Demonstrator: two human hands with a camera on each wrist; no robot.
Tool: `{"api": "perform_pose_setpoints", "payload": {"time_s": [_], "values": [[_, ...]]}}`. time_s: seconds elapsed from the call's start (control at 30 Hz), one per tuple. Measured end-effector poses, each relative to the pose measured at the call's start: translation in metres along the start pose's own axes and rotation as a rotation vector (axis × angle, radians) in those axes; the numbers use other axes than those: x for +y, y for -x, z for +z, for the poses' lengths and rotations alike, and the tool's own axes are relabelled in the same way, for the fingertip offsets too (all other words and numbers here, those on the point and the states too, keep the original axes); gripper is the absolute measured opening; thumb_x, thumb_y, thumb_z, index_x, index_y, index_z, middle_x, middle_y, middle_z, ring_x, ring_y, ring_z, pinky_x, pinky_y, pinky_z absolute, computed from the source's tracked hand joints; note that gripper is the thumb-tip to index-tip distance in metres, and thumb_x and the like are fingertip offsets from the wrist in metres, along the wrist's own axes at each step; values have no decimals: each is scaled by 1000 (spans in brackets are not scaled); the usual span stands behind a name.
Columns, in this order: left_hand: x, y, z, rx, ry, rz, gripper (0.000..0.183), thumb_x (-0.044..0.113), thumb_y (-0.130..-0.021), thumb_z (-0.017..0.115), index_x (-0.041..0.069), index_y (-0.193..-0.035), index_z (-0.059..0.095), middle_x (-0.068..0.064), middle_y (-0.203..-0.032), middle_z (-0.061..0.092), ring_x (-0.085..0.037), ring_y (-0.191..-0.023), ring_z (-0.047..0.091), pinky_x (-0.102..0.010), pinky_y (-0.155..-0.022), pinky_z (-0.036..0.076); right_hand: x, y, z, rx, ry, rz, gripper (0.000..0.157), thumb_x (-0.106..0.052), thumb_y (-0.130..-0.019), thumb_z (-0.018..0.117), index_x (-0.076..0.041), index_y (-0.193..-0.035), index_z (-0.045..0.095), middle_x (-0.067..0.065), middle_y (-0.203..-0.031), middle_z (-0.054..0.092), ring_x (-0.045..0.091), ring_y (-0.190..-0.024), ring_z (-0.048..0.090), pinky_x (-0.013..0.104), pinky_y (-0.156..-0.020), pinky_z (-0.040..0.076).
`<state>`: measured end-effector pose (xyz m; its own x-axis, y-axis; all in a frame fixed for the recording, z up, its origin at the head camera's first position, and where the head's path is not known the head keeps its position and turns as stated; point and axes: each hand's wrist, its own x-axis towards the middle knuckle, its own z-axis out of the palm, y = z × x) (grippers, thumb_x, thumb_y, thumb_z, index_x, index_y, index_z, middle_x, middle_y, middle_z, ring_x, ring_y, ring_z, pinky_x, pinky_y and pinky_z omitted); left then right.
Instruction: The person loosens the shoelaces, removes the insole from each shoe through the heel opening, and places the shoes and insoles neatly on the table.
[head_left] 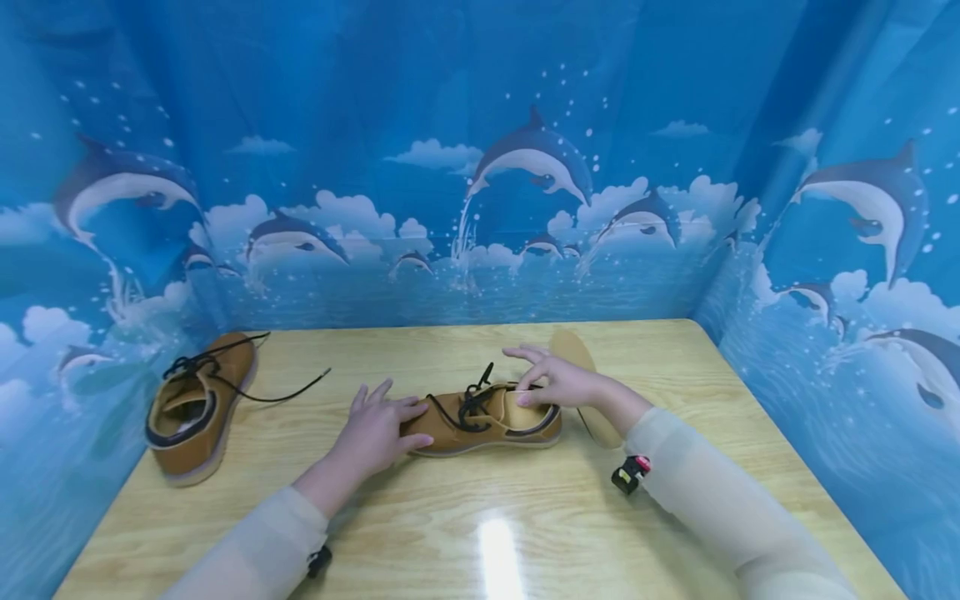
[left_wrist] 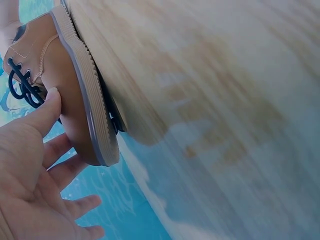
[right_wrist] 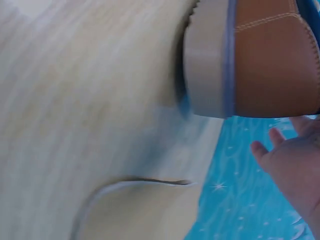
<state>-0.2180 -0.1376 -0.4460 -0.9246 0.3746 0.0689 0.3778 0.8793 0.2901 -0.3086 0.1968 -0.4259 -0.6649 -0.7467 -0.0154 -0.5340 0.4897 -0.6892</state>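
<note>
A brown lace-up shoe [head_left: 450, 421] lies on the table with its toe to the left. My left hand [head_left: 378, 433] holds the toe; in the left wrist view the thumb of that hand [left_wrist: 30, 165] presses on the upper and two fingers reach round the far side. At the shoe's opening, my right hand [head_left: 558, 383] pinches the end of a tan insole [head_left: 522, 417] that sits partly inside. The right wrist view shows the heel [right_wrist: 275, 70] and part of the right hand [right_wrist: 297, 160], its thumb and fingertips mostly hidden.
A second brown shoe [head_left: 191, 417] stands at the left, one black lace [head_left: 288, 396] trailing over the table [head_left: 420, 533]. Another insole [head_left: 573, 347] lies at the right, partly beneath my right wrist. A blue dolphin-print curtain [head_left: 375, 183] surrounds the table's back and sides.
</note>
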Motion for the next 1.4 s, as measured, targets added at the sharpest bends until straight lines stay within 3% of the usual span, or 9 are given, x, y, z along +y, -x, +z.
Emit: {"api": "perform_pose_setpoints", "payload": {"time_s": [0.13,0.27,0.47,0.63,0.73,0.97,1.07,1.27,1.4], "values": [[1,0,-1,1,-10,-9,62,53,-84,74,19,-135,64,-6,-141,59,-49,-143,29,-71,-115,7,11,5,2,56,-194,-1,10,-16,-94,71,-13,-99,78,9,-165,21,38,-152,8,67,-117,12],[1,-1,-2,-1,-28,-21,63,55,-83,73,20,-134,65,-6,-140,59,-48,-143,30,-70,-115,8,20,11,1,101,-371,-4,13,-14,-98,65,-9,-102,76,6,-166,21,35,-153,7,65,-118,9],[2,0,-3,-6,-27,-23,63,55,-82,74,19,-134,65,-6,-140,60,-48,-143,30,-70,-115,9,23,16,-5,87,-474,-30,14,-12,-101,60,-9,-100,74,14,-165,20,41,-152,6,67,-117,2],[3,0,-5,-12,-24,-21,63,54,-83,74,18,-133,65,-7,-140,60,-49,-143,31,-71,-115,8,6,14,-18,67,-346,26,18,-17,-102,57,-8,-96,71,15,-164,23,41,-151,9,69,-116,11],[4,0,-6,-17,-20,-27,63,54,-83,74,18,-134,65,-7,-140,60,-49,-143,30,-71,-115,8,-11,6,-27,74,-163,76,25,-28,-102,58,-11,-97,75,15,-162,28,41,-151,12,69,-114,20],[4,-1,-5,-22,-22,-31,63,54,-83,74,18,-134,65,-7,-140,59,-49,-143,30,-71,-115,7,-41,-15,-34,8,217,152,27,-41,-96,62,-22,-80,75,11,-156,42,45,-149,14,66,-116,19],[4,-2,-4,-22,-27,-30,63,54,-83,73,18,-134,65,-7,-140,59,-48,-143,31,-71,-115,7,-48,-19,-33,-30,255,180,23,-33,-93,61,-21,-79,74,13,-154,43,48,-148,13,66,-117,18],[3,-2,-2,-23,-32,-29,63,55,-83,73,19,-135,65,-7,-141,59,-48,-143,31,-71,-114,7,-56,-20,-31,-55,207,245,24,-21,-91,57,-15,-70,68,16,-154,43,48,-149,10,65,-118,15],[3,-2,-3,-19,-30,-25,64,55,-83,73,19,-134,65,-7,-140,59,-49,-143,31,-71,-114,7,-61,-18,-38,-54,152,250,31,-17,-92,57,-14,-61,60,18,-154,43,45,-148,19,60,-114,29]]}}
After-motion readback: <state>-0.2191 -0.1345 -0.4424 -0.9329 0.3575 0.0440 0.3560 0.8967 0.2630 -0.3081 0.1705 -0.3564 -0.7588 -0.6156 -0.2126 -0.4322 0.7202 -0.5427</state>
